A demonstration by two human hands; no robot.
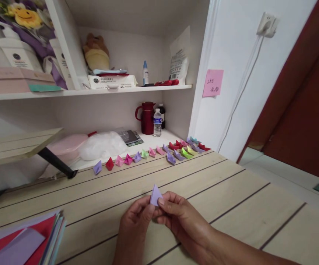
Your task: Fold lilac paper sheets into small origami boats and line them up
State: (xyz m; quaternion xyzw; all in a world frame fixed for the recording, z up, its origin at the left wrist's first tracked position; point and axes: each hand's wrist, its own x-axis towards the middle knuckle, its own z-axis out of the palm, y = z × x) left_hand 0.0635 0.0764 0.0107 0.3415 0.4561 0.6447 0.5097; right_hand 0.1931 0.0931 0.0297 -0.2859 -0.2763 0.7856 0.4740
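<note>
A small piece of folded lilac paper (pixel 155 195) stands up between my two hands, its pointed tip upward. My left hand (pixel 137 219) pinches its left side between thumb and fingers. From the right, my right hand (pixel 180 213) presses its thumb on the paper's front, with the fingers behind. Both hands are just above the slatted wooden table (pixel 107 198). Beyond them, a row of small folded paper boats (pixel 128 159) in several colours runs along the table's far edge. At the lower left lies a stack of coloured paper (pixel 51 235), with a lilac sheet (pixel 24 246) on top.
A small raised stand (pixel 18 145) with black legs is at the left. Behind the table, a white shelf unit (pixel 176 88) holds a dark red jug (pixel 147 117), a water bottle (pixel 157 123) and a clear plastic bag (pixel 102 145). A pink note (pixel 213 83) sticks to the wall.
</note>
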